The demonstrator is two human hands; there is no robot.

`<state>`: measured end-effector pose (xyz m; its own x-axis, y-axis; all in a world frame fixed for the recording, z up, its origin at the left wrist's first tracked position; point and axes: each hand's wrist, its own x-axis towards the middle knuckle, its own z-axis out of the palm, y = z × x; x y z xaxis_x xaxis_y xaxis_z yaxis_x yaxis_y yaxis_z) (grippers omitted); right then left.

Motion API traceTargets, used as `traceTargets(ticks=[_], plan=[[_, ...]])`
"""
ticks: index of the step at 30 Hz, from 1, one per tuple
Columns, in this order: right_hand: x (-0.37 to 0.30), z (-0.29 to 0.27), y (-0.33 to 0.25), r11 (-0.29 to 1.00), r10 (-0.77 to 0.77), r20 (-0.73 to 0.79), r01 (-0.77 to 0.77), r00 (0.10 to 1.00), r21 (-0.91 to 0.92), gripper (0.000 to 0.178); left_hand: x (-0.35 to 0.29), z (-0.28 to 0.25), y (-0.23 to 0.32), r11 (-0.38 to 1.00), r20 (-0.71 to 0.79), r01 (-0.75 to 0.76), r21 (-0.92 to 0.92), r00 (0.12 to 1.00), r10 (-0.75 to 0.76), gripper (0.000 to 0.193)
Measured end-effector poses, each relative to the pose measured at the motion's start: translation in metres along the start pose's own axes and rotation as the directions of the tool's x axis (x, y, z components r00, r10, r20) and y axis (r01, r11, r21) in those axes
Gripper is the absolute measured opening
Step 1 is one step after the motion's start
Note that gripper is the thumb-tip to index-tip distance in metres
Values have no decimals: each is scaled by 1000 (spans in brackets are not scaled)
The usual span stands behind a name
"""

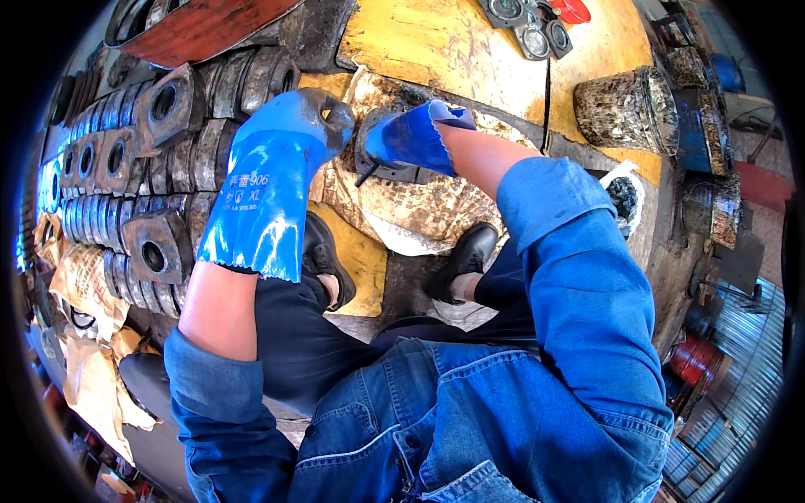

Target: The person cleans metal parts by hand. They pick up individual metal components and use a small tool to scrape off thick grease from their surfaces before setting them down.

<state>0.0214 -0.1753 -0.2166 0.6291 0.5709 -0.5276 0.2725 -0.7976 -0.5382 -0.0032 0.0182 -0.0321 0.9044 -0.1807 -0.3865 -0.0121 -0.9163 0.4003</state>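
Observation:
My left hand (303,122), in a long blue rubber glove with dark, dirty fingertips, is closed. Its thumb and finger bend toward each other in a ring; whatever they may pinch cannot be made out. Just to the right, my right hand (417,141) wears a matching glove and reaches over a dark metal block (404,173). The cuff hides its fingers, so its grip does not show. A short dark rod (366,174) juts from the block's near left side. Under the block spreads a stained, light-brown sack (436,205), between my two shoes.
Stacked rows of dark metal blocks with round holes (155,255) fill the left side. A rusty red curved band (201,32) lies behind them. Round-holed metal parts (534,40) sit on yellow sheeting (436,38) at the far side. A crusted bucket (625,111) stands right; torn paper sacks (88,289) lie left.

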Motion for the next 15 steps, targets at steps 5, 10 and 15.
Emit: traceTargets(ticks=[5,10,15], plan=[[-15,2,28,968,235,-52,-229,971,99,24,-2,2,4,1000,-31,-22,0,999,22,32],[-40,-20,45,907,398,-64,-403,915,-121,18,9,8,-1,999,9,5,45,1000,-5,37],[-159,-90,54,958,210,-59,-218,976,-186,36,18,10,-7,987,-70,-8,163,997,20,36]])
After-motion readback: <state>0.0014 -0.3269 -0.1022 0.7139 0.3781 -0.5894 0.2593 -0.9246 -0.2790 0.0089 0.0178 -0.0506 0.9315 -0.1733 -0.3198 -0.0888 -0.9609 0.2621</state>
